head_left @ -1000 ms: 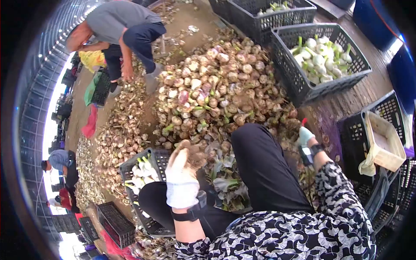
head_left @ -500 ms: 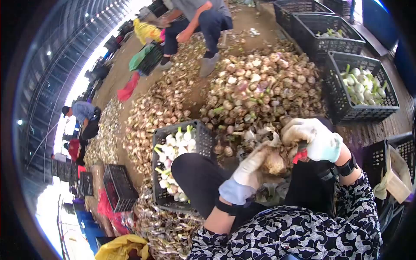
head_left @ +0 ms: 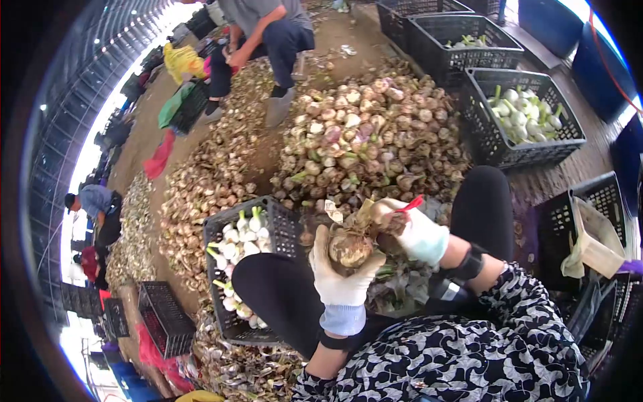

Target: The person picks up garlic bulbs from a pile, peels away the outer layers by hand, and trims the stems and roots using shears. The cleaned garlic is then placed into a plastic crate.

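Observation:
My left hand [head_left: 339, 278], in a white glove with a bluish cuff, is closed round a large brownish garlic bulb [head_left: 350, 248], thumb on one side and fingers on the other. Dry, papery skin hangs off the bulb's top. Right beside it, my right hand [head_left: 416, 232], also gloved, has its fingers curled near the loose skin. A red strip [head_left: 412, 204] sticks out of that grip; what it belongs to is hidden. Peeled skins and leaves [head_left: 402, 288] lie between my knees under the hands.
A black crate [head_left: 281, 224] of white trimmed garlic stands by my left knee. Ahead lies a large heap of unpeeled garlic [head_left: 375, 134]. Another crate [head_left: 529, 157] with white bulbs is at the right. A person [head_left: 268, 40] sits beyond the heap.
My left hand has turned upright and lifted the bulb. My right hand has come down and left beside it, its red strip now pointing up. The whole view has shifted.

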### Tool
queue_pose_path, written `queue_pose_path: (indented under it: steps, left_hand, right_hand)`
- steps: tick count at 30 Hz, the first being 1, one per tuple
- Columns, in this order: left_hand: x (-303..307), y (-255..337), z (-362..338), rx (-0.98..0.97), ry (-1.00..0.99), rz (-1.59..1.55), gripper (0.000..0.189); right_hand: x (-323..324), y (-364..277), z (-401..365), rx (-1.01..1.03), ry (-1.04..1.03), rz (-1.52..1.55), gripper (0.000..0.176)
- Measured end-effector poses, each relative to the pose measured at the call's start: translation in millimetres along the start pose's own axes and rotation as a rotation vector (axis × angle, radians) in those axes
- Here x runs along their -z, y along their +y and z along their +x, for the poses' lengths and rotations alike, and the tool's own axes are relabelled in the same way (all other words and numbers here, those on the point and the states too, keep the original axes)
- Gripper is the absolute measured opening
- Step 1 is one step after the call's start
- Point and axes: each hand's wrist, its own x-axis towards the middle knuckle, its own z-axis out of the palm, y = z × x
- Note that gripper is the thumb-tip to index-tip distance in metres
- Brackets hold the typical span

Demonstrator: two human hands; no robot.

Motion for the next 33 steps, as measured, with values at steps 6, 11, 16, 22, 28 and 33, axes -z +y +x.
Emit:
queue_pose_path:
  steps: [6,11,16,22,28,33]
  left_hand:
    - [0,8,-6,-0.214,0.016,0.309,0.095]
    - [-3,5,-4,-0.359,-0.039,0.342,0.094]
    - [-9,3,2,-0.44,-0.032,0.401,0.091]
    - [-14,4,0,-0.508,-0.082,0.392,0.093]
    - [-21,7,-1,-0.483,-0.059,0.407,0.096]
    - [-29,11,0,-0.537,-0.078,0.471,0.095]
  right_hand:
    - [-25,-1,6,-0.345,0.227,0.479,0.029]
    - [-4,-18,10,-0.455,0.113,0.503,0.028]
    - [0,-7,15,-0.441,0.111,0.499,0.021]
    - [13,6,4,-0.309,0.079,0.527,0.028]
    - [24,18,-2,-0.156,0.039,0.516,0.031]
    - [28,17,-3,-0.249,-0.021,0.46,0.037]
